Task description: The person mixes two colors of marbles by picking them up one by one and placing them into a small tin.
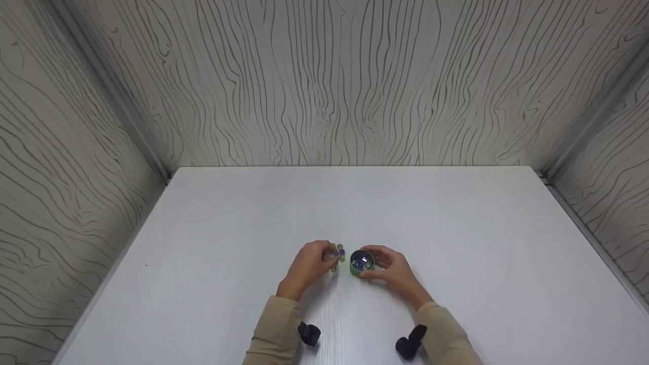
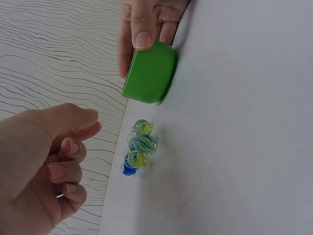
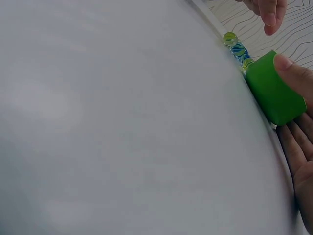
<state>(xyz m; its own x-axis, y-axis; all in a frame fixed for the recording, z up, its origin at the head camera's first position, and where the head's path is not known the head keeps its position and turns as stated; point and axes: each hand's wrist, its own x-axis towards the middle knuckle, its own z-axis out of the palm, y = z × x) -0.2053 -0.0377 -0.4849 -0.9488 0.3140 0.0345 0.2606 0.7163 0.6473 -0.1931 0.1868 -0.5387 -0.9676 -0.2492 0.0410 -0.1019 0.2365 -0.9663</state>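
Note:
My right hand (image 1: pixel 393 266) grips a small green bowl (image 2: pixel 150 73) by its side, thumb on one wall and fingers around the other. The bowl stands upright on the table; from the head view its dark inside shows glints and bluish shapes, too small to make out. Several clear glass marbles (image 2: pixel 144 144) with yellow, green and blue swirls lie in a cluster just left of the bowl. Above and beside them is my left hand (image 1: pixel 312 261), thumb and index finger near each other, the other fingers loosely curled. Nothing shows between its fingertips (image 2: pixel 89 116).
The white table (image 1: pixel 228 218) extends around both hands. Wood-grain-patterned panels (image 1: pixel 324 86) stand at the back and sides. A black wrist camera (image 1: pixel 309 334) sits on the left sleeve, and another black camera (image 1: pixel 408 344) on the right.

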